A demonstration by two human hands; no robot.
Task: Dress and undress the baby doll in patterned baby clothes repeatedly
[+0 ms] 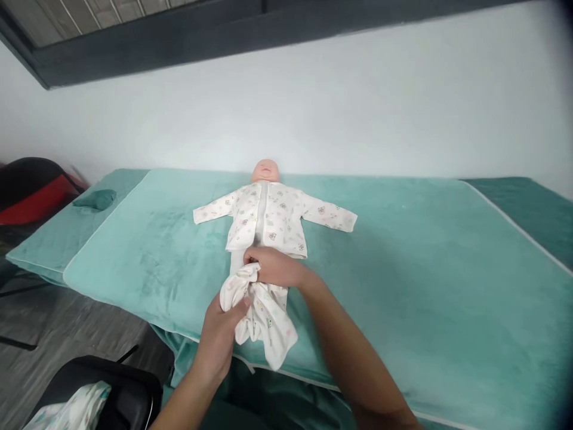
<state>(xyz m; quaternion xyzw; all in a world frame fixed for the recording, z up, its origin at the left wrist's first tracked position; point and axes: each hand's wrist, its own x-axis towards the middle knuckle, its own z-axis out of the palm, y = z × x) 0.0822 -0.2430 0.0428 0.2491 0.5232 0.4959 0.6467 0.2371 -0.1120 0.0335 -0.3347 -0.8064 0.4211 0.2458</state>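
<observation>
A baby doll [265, 171] lies on its back, its head toward the wall and its arms spread in long sleeves. It wears a white printed jacket [286, 218] that parts down the front over a pale grey strip. Bunched white printed baby trousers [271, 322] lie over the doll's lower body, with one loose end hanging toward me. My left hand [221, 331] is closed on their gathered left side, thumb on top. My right hand [275, 266] has its fingers curled at the upper edge of the cloth, just below the jacket hem; the fingertips are partly hidden.
A teal padded massage bed [403, 286] carries the doll, with a face hole [95, 199] at its left end. White wall [358, 113] rises behind it. At lower left, a black chair [129, 382] holds a printed cloth [76, 409]; a black and red chair [36, 200] stands beyond.
</observation>
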